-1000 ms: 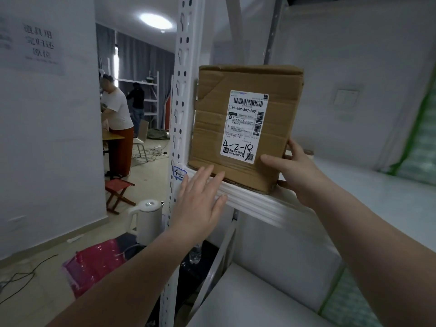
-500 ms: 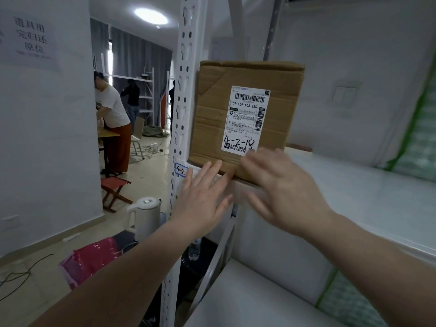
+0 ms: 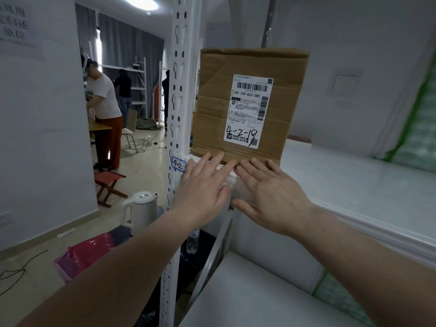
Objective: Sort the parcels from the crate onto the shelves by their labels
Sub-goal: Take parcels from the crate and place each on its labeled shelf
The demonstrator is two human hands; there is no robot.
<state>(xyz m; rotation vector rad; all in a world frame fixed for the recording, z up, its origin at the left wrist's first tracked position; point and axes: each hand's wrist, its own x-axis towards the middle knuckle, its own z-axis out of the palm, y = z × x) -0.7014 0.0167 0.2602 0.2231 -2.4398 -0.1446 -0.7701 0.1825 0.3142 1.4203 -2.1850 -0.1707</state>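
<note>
White kettle (image 3: 141, 210) on floor at left. Shelf tag "4-2" (image 3: 178, 164) on white upright post (image 3: 180, 95). Left hand (image 3: 204, 185), fingers straight, released, touching shelf edge (image 3: 230, 178). Cardboard parcel (image 3: 245, 100) marked 4-2-18 upright on shelf beside post. Right hand (image 3: 271, 197) flat, released, fingertips at parcel's bottom edge.

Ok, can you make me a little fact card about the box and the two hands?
parcel: brown cardboard box, upright on the shelf, next to the white post
label: white, handwritten 4-2-18
shelf tag: 4-2, on the post
left hand: open, fingertips at the box's bottom front edge
right hand: open, fingertips at the same edge
lower down: white kettle
</note>
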